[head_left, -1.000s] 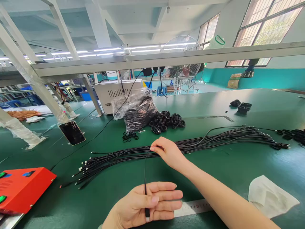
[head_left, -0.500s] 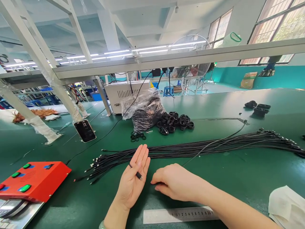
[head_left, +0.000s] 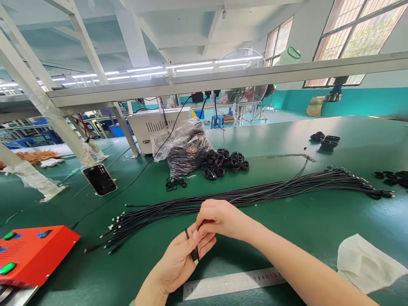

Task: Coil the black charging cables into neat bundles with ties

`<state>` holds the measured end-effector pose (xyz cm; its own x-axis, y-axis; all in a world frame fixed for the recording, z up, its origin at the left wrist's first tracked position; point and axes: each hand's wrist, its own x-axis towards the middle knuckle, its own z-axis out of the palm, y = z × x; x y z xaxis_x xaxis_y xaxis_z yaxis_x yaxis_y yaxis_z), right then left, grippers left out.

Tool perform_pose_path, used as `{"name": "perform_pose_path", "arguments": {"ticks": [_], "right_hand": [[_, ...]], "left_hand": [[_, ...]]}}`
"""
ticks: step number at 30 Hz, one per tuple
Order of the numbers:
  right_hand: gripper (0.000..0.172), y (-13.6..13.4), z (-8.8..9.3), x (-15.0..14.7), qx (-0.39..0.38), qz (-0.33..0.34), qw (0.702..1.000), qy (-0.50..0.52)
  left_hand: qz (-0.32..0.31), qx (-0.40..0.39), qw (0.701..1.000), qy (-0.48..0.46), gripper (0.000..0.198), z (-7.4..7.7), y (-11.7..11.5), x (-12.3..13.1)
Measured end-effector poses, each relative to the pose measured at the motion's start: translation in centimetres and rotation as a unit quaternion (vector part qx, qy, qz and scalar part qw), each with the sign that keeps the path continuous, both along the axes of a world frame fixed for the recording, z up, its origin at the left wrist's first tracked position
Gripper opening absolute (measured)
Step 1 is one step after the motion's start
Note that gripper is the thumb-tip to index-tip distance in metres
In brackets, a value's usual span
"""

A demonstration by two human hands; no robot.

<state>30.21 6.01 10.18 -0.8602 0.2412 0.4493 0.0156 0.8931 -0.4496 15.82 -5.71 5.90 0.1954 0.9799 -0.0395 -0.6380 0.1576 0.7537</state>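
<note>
Now the left hand [head_left: 181,259] is low in the middle of the view, palm turned up, just above the green table [head_left: 318,225]. Its fingers [head_left: 204,245] are half bent, and a thin black cable [head_left: 194,254] lies across them in a small loop, pressed by the thumb. The right hand [head_left: 223,221] is touching the left one from above. Its fingers are closed in a pinch on the same cable, close to the loop.

Just behind both hands a long bundle of cables [head_left: 270,193] lies flat across the table. A metal ruler [head_left: 232,282] lies near the front edge, below the hands. A red box [head_left: 32,253] with green buttons stands at the left, and a white cloth [head_left: 366,263] lies at the right. Farther back are a plastic bag [head_left: 181,146], a pile of black rings [head_left: 226,161] just beside it, and a phone [head_left: 99,179] that stands tilted.
</note>
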Motion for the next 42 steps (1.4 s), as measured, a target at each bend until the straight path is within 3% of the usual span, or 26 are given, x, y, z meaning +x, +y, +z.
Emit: {"name": "perform_pose_path", "arguments": {"ticks": [4, 6, 8, 13, 15, 18, 21, 24, 26, 29, 34, 39, 42], "right_hand": [[0.009, 0.6, -0.2, 0.0, -0.043, 0.043, 0.998, 0.009], [0.007, 0.8, -0.3, 0.0, -0.061, 0.038, 0.997, 0.020], [0.006, 1.0, -0.6, -0.1, -0.101, 0.022, 0.994, 0.033], [0.010, -0.2, -2.9, -1.8, -0.293, -0.026, 0.954, 0.057], [0.015, -1.3, -3.7, -2.5, -0.327, -0.060, 0.943, 0.014], [0.027, -2.8, -4.1, -2.8, -0.311, -0.104, 0.941, -0.082], [0.035, -4.1, -3.5, -2.2, -0.266, -0.101, 0.950, -0.127], [0.024, -5.0, -2.3, -1.5, -0.099, -0.097, 0.974, -0.178], [0.020, -5.5, -1.4, -1.1, 0.010, -0.101, 0.972, -0.210], [0.022, -5.8, -0.3, -0.6, 0.094, -0.093, 0.963, -0.236], [0.021, -5.3, 1.0, -0.1, 0.156, -0.041, 0.964, -0.209], [0.010, -3.0, 1.4, -0.1, 0.096, -0.031, 0.987, -0.124], [0.005, -1.0, 1.1, -0.1, 0.033, -0.023, 0.997, -0.073]], "left_hand": [[-0.083, -0.005, 0.996, 0.024, 0.035, 0.3, -0.4, 0.2], [-0.137, -0.018, 0.990, 0.037, 0.037, 0.6, -0.5, 0.4], [-0.149, -0.035, 0.987, 0.043, 0.036, 0.8, -0.6, 0.6], [-0.047, -0.048, 0.998, 0.015, 0.034, 0.7, -0.4, -0.1], [0.005, -0.045, 0.999, 0.003, 0.035, 0.7, 0.0, -0.7], [0.071, -0.013, 0.997, -0.011, 0.039, 0.8, 0.6, -1.7], [0.131, 0.003, 0.991, -0.009, 0.044, 0.7, 1.1, -2.5], [0.194, -0.027, 0.981, -0.014, 0.040, 0.3, 1.4, -2.9], [0.211, -0.054, 0.976, -0.021, 0.036, 0.1, 1.5, -3.0], [0.190, -0.070, 0.979, -0.036, 0.034, 0.3, 1.4, -3.0], [0.136, -0.072, 0.988, -0.028, 0.029, 0.3, 1.2, -2.4], [0.080, -0.092, 0.992, 0.029, 0.024, -0.3, 0.7, -0.7], [-0.004, -0.098, 0.994, 0.037, 0.033, 0.0, 0.3, 0.0]]}}
